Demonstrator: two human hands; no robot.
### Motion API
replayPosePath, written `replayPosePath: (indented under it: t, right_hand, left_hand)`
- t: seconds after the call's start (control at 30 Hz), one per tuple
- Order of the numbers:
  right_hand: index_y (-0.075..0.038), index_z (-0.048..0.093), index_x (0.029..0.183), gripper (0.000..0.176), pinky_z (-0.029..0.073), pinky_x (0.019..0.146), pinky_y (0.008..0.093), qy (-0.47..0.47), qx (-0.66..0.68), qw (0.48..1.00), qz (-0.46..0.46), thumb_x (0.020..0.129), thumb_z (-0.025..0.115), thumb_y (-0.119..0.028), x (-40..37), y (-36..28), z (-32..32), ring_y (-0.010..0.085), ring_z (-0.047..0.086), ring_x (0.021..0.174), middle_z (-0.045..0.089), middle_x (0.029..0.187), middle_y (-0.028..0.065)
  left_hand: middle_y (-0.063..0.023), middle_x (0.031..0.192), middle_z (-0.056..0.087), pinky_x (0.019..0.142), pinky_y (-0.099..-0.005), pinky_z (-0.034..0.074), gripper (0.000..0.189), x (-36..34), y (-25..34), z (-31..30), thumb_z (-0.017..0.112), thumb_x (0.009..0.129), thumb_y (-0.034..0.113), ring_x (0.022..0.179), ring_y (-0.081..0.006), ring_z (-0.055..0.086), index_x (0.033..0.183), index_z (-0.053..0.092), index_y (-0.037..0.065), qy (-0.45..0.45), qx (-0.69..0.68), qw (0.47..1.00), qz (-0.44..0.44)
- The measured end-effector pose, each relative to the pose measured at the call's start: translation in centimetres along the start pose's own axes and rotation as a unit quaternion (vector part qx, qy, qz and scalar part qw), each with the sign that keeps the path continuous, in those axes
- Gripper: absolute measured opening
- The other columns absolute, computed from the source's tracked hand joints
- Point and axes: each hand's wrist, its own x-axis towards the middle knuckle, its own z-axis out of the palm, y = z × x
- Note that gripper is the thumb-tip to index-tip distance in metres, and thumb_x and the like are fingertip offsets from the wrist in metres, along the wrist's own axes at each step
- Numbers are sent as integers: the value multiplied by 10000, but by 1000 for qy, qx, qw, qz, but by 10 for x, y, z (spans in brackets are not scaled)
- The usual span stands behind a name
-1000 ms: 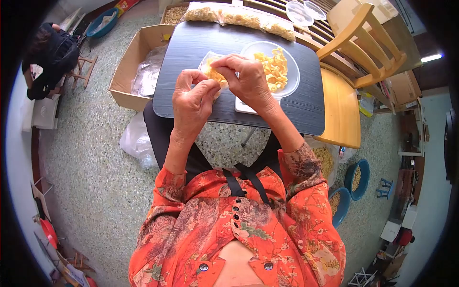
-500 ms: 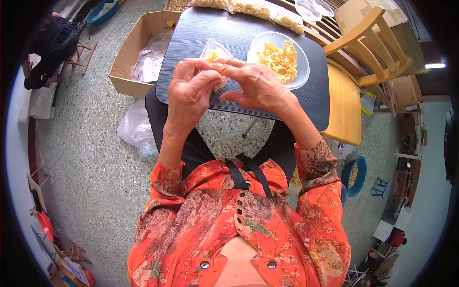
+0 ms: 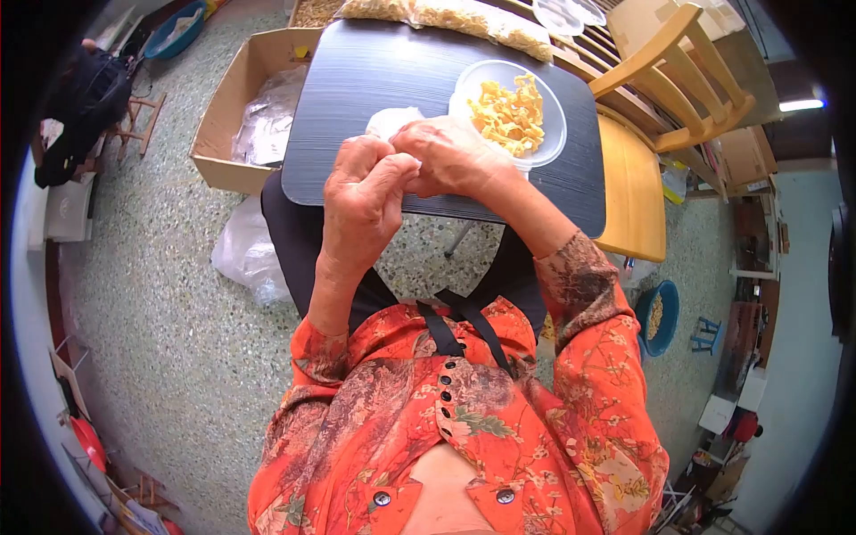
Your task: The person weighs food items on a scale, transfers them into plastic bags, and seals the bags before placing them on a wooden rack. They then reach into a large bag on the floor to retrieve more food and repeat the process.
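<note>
A small clear plastic bag (image 3: 393,121) pokes out beyond my fingers over the dark table; its contents are mostly covered by my hands. My left hand (image 3: 364,189) is closed, thumb against curled fingers, gripping the near end of the bag. Touching it from the other side, my right hand (image 3: 456,159) has its fingers bent together on the same bag. Just past the right wrist stands a round translucent plastic bowl (image 3: 555,134), holding yellowish curled dried pieces (image 3: 510,116).
The small black table (image 3: 357,67) has long bags of dried pieces (image 3: 464,20) along its far edge. A cardboard box (image 3: 214,134) with clear plastic bags stands left. A wooden chair (image 3: 633,196) is at the right. A plastic sack (image 3: 251,254) lies on the floor.
My right fingers, previously spread, have folded in against the bag beside my left hand. My left hand has closed tighter. The bag's filled part is now more hidden.
</note>
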Motion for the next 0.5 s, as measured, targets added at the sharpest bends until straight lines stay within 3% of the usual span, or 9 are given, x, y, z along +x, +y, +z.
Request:
replayPosePath:
  t: [0.1,0.17,0.2,0.3,0.33,0.43,0.47,0.5]
  right_hand:
    - [-100,654,1161,475,561,849,429,-19,8,999,34,740,807,-260,1,-3,-1,329,695,1013,693,1138,127]
    - [-103,685,1142,430,562,858,425,119,63,990,-25,751,790,-246,-3,6,14,331,695,1016,705,1112,135]
    - [-97,704,1104,376,564,849,430,142,73,986,-35,761,774,-234,-4,4,12,330,702,989,725,1026,129]
    - [-97,716,1081,319,566,846,422,177,100,977,-67,786,749,-214,-3,19,9,332,708,957,738,1011,121]
    - [-101,741,1022,224,567,844,411,232,101,964,-83,819,718,-193,-4,21,9,327,712,933,746,1056,103]
    - [-110,769,934,138,568,846,392,229,130,962,-70,839,710,-191,-7,33,2,304,716,943,741,1122,76]
    - [-99,757,947,119,588,817,354,256,119,954,-97,832,764,-126,-7,37,0,275,739,911,742,1137,79]
    - [-92,750,941,116,577,736,323,268,149,944,-121,840,774,-146,-4,43,-3,227,721,776,761,1012,59]
  left_hand:
    - [-82,846,585,744,-371,506,232,3,1,1,743,717,-77,855,-273,587,914,705,39,3,7,1000,-1]
    - [-83,853,587,741,-370,504,225,8,0,0,746,723,-72,856,-269,590,914,704,40,2,10,1000,-6]
    - [-83,860,588,742,-369,502,212,11,0,-1,749,736,-66,854,-267,594,914,703,41,6,21,1000,-22]
    - [-88,876,587,738,-365,495,171,17,-11,-7,753,778,-42,837,-268,604,916,702,46,18,36,998,-55]
    - [-92,871,585,734,-365,493,159,20,-16,-8,748,791,-38,824,-269,604,918,703,46,28,50,997,-53]
    - [-103,864,592,722,-367,488,113,28,-24,-7,744,816,-13,801,-269,610,909,709,41,33,81,995,-54]
    - [-102,865,599,722,-364,488,103,33,-24,-6,748,819,-4,802,-263,613,907,716,40,30,72,995,-56]
    - [-101,865,606,722,-360,488,94,38,-25,-5,751,822,4,803,-256,616,904,723,39,30,62,996,-54]
